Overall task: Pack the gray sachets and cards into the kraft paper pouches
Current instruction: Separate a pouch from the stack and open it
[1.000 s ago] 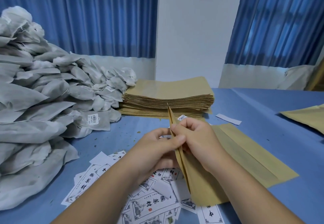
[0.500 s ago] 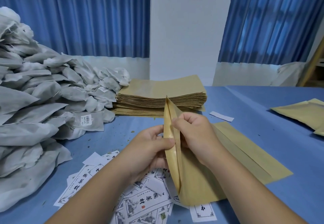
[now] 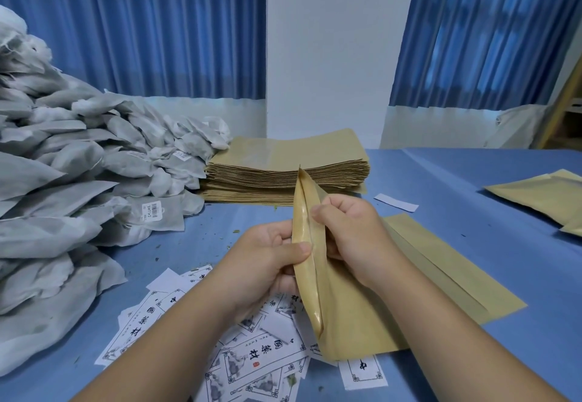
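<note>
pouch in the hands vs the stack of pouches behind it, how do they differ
The held pouch stands on edge, pinched between the left hand and right hand; the stack of pouches lies flat on the table. The held pouch's mouth gapes open, showing a glossy inside; those in the stack are pressed flat. Both are kraft brown paper.

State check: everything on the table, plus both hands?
Held pouch: upright, mouth parted.
Left hand: pinches its left wall.
Right hand: pinches its right wall.
Pouch stack: flat, neatly piled.
Gray sachets: heaped, unpacked.
Cards: scattered flat, loose.
Spare pouch: lying flat.
</note>
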Available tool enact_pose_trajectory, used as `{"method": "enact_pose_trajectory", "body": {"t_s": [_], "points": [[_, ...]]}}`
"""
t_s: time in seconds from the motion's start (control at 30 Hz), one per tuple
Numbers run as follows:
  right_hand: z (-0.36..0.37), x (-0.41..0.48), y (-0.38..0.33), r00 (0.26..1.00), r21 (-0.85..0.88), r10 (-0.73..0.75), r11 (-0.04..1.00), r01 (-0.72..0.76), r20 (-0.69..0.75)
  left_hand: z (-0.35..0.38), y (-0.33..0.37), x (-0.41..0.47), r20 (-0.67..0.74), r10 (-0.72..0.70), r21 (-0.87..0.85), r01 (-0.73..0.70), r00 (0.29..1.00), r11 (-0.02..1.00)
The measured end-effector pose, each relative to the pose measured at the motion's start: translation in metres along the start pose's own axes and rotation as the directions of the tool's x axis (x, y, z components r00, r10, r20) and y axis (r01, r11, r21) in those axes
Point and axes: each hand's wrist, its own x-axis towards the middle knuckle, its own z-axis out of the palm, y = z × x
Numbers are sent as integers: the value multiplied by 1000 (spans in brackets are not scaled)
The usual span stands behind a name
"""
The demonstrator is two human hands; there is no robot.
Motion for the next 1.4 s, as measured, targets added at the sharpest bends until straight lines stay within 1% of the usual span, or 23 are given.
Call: {"method": "enact_pose_trajectory", "body": {"t_s": [0.23,0.3,0.37,0.4,0.43,0.47,0.53,0.57,0.63,0.7,0.77,0.87,0.93,1.03,1.1,1.2,1.27,1.4], "points": [[-2,2,2,1000,35,8,999,-9,15,-1,1,1,-6,-4,1,4,1000,1000],[-2,2,3,1000,29,11,1000,-12,16,-1,1,0,-7,-6,-2,6,1000,1000],[-1,2,2,1000,-4,-7,1000,8,11,0,0,0,-38,-3,35,5,999,999],[0,2,2,999,-63,-38,997,38,-4,2,-1,1,-66,0,59,4,998,998],[1,1,1,996,-160,-84,984,79,-23,4,-2,1,-99,2,81,6,995,997],[3,1,0,990,-282,-135,952,119,-36,7,-3,2,-128,2,99,11,992,995],[8,-2,-2,978,-509,-206,846,161,-32,13,-5,2,-169,1,138,23,986,990],[10,-4,-3,977,-583,-210,798,154,-29,16,-5,2,-183,2,164,28,983,986],[12,-6,-4,986,-652,-162,752,100,-35,18,-6,3,-214,17,198,27,977,980],[11,-7,-7,998,-672,-63,739,32,-22,19,-5,2,-244,33,197,17,969,980],[8,-7,-10,999,-679,30,734,-7,22,18,-6,2,-268,34,189,18,963,982],[3,-7,-12,993,-702,80,712,5,89,20,-6,2,-280,8,162,39,960,986],[3,-7,-11,991,-736,64,676,42,115,20,-7,3,-286,-17,162,66,958,985],[5,-9,-11,990,-747,-45,652,128,130,19,-8,3,-280,-43,183,97,959,978],[4,-8,-11,989,-705,-69,695,143,132,19,-8,4,-256,-44,197,96,966,976],[-2,-7,-10,988,-638,-62,757,140,143,14,-7,5,-234,17,269,47,972,962],[-3,-7,-9,986,-603,-51,786,139,160,10,-7,5,-214,49,283,14,976,959],[-5,-5,-8,989,-531,-48,839,116,139,9,-5,4,-160,38,174,-10,986,985]]}}
